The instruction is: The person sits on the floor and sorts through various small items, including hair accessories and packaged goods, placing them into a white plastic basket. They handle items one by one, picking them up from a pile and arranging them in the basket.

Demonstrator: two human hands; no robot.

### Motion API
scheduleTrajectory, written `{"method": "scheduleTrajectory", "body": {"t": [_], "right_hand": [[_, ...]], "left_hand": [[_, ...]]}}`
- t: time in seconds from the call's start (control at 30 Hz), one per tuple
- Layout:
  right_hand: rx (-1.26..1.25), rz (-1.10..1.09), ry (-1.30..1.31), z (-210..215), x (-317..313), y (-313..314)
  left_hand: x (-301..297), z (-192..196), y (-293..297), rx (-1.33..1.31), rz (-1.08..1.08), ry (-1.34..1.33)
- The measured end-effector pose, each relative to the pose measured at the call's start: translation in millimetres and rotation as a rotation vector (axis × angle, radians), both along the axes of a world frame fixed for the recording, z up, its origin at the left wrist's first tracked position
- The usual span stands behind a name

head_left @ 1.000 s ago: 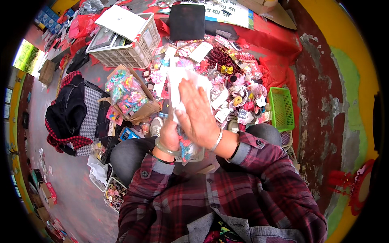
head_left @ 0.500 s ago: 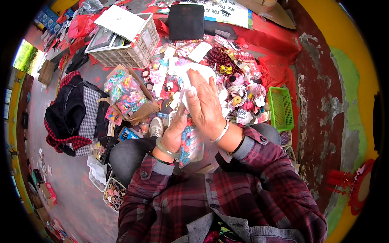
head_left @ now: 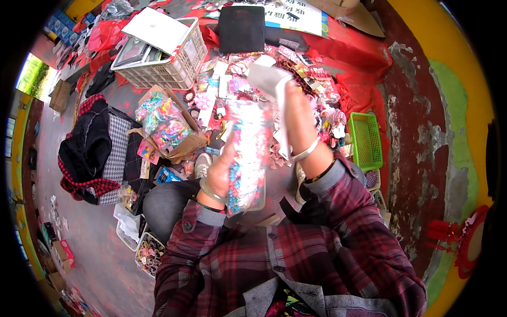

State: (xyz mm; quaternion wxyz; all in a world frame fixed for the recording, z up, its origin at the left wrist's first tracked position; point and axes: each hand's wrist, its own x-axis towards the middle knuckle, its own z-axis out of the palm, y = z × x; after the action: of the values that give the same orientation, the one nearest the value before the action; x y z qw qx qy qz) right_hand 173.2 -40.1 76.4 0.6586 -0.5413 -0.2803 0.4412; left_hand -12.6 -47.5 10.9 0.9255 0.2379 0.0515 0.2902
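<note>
My left hand [head_left: 219, 171] is closed along the left side of a long clear container [head_left: 247, 164] packed with small blue, pink and red pieces; its top catches bright glare. Beside it, my right hand [head_left: 301, 119] grips a white cloth [head_left: 270, 80] that hangs down along the palm, apart from the container. Motion blurs this hand, and the fingertips are partly hidden by the cloth. Beyond both hands lies a heap of hair accessories [head_left: 322, 127], with pink, red and white pieces and small packets.
A cardboard box [head_left: 187, 141] of colourful bagged pieces stands left of my hands, behind it a white crate [head_left: 185, 61]. A green basket [head_left: 366, 141] sits at the right. Dark clothing [head_left: 87, 148] lies farther left; a black square case [head_left: 242, 29] is at the back.
My right hand has lifted away from the container and moved right with the white cloth. The container, covered before, now shows its length in my left hand.
</note>
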Motion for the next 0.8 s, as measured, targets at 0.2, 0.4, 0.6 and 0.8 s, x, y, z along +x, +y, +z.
{"method": "scheduleTrajectory", "body": {"t": [0.2,0.4,0.6,0.8], "right_hand": [[0.439,0.086,0.611,6,39,5],[0.302,0.191,-0.147,1,-12,-16],[0.341,0.170,-1.229,-13,-48,-24],[0.291,0.083,-1.190,-28,-36,-14]], "left_hand": [[2,28,6,-0.210,0.224,0.011],[-2,22,9,-0.178,0.203,-0.065],[2,8,2,-0.070,0.301,0.171],[3,3,-4,-0.076,0.160,0.169]]}}
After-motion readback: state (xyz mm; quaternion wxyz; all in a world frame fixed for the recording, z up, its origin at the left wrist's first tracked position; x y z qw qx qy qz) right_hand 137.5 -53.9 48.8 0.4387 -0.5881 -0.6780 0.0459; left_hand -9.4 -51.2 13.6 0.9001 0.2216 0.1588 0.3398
